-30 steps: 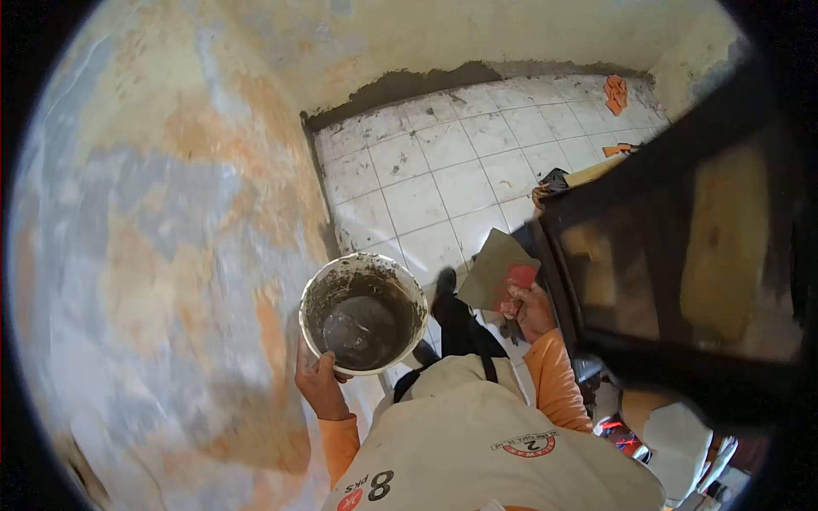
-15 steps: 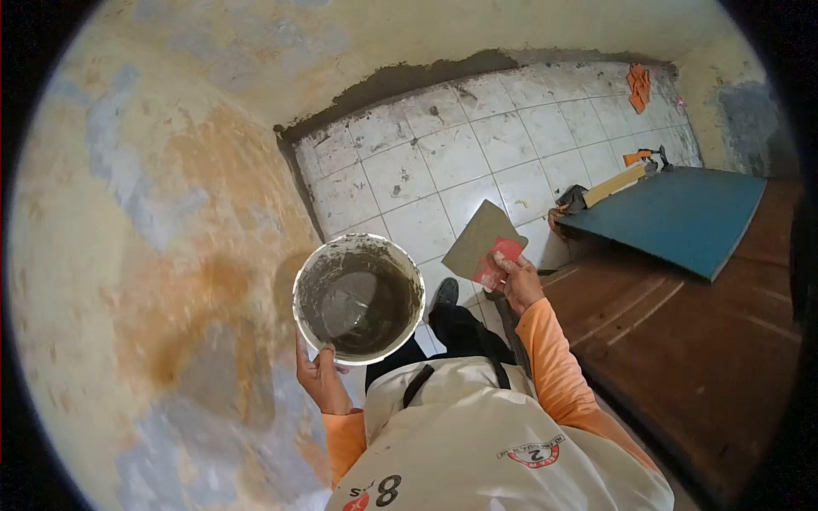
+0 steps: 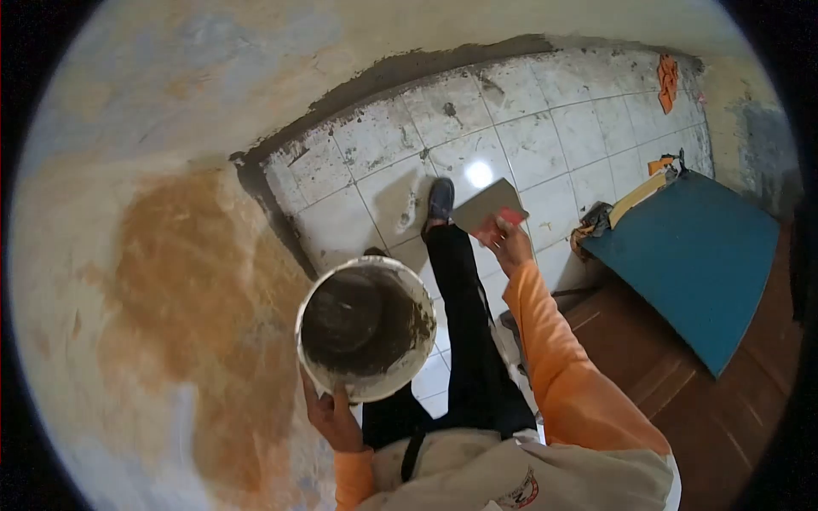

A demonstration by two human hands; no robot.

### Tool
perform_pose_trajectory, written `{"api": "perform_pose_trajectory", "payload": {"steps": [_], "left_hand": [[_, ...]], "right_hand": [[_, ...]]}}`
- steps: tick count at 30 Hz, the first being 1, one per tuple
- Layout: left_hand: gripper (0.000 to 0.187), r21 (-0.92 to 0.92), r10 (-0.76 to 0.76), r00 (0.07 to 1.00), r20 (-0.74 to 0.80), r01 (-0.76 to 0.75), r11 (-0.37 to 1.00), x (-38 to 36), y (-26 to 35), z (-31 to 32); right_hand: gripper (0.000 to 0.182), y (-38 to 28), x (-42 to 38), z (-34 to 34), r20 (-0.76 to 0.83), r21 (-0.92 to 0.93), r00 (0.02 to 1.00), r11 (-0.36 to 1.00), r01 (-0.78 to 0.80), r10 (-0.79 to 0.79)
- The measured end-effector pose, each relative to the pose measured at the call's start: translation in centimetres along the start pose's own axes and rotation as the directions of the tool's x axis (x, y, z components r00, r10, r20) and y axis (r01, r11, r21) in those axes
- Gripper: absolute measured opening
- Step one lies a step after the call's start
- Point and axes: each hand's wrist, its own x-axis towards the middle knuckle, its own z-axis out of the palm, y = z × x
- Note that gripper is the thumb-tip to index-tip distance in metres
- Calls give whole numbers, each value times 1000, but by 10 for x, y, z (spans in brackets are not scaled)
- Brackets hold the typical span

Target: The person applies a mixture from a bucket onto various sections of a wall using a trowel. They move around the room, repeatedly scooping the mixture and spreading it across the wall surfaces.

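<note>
My left hand (image 3: 334,417) grips the near edge of a white bucket (image 3: 417,345), the thumb over the rim and the fingers mostly hidden against the outside. Grey wet mortar (image 3: 341,319) lies inside and is smeared on the inner wall. Farther forward and to the right, my right hand (image 3: 511,247) is closed around a flat trowel (image 3: 490,206) with a red grip. Its broad grey blade extends forward and left above the tiles, near my shoe (image 3: 440,198). Trowel and bucket are apart.
Dirty white floor tiles (image 3: 528,140) meet a dark mortar strip (image 3: 383,72) along the wall base. A patchy wall (image 3: 179,281) stands close on the left. To the right, a blue board (image 3: 690,255) lies over a brown surface (image 3: 648,341). An orange cloth (image 3: 667,83) is at the back.
I have stepped forward, one leg now stretched out over the tiles. The trowel has turned and moved slightly up in view. The bucket, still held, sits a little lower and tilts differently.
</note>
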Motion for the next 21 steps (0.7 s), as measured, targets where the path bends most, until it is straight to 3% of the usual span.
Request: {"api": "perform_pose_trajectory", "payload": {"steps": [2,4,5,6,8,10,12,14,16,19,21], "left_hand": [[71,196,27,998,-54,-15,980,31,0,12],[74,23,99,978,-185,-97,995,63,-11,39],[77,171,-75,974,-213,113,979,73,9,47],[77,180,-94,971,-220,135,974,83,4,54],[80,21,-72,970,-233,79,997,101,-18,65],[81,73,-96,939,-329,127,989,120,-39,80],[82,99,-141,893,-427,201,975,132,-47,87],[83,103,-189,866,-463,264,959,141,-48,97],[83,44,-190,895,-404,227,973,143,-53,95],[83,37,-260,863,-434,305,952,144,-49,97],[83,34,-241,884,-400,277,960,145,-40,100]], "right_hand": [[18,15,87,39,53,34,998,998,-44,43],[13,22,166,93,60,13,997,998,-57,56],[11,27,202,112,80,6,996,999,-42,41],[10,30,244,131,115,-5,993,1000,-25,25],[12,41,325,165,322,82,946,996,16,-42],[13,45,384,208,193,30,981,1000,11,-16],[15,57,445,239,180,108,982,994,37,-56],[16,48,439,286,238,125,959,984,128,-155],[17,48,468,321,305,254,939,964,79,-157],[18,32,443,372,233,244,960,965,96,-154],[16,34,410,382,253,289,950,951,108,-184]]}}
